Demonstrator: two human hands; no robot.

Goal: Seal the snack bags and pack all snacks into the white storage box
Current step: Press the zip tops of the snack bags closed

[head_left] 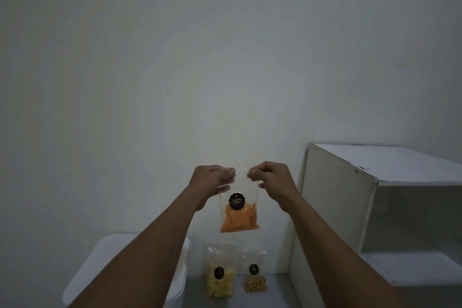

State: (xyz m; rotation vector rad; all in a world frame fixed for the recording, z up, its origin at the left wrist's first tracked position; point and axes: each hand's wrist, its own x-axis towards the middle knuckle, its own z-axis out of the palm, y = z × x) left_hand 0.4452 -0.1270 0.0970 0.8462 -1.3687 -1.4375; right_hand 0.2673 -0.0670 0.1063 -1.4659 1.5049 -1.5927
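Head view, dim light. Both arms are stretched forward and raised. The orange bag (238, 217), clear plastic with orange sticks settled in its lower half and a dark round label above them, hangs in the air in front of the wall (175, 70), above the other two bags. The left hand (212, 180) pinches its top left corner, fingers showing through the plastic. The right hand (271, 179) pinches the top right corner between curled fingers and thumb. Cannot tell whether the bag mouth is sealed. Below, the yellow bag (220, 275) and the brown bag (255, 280) stand side by side on the grey top (275, 290), against the wall. The white box (91, 272) sits just left of them, partly hidden by the left arm. A white shelf (335, 207) stands at the right.
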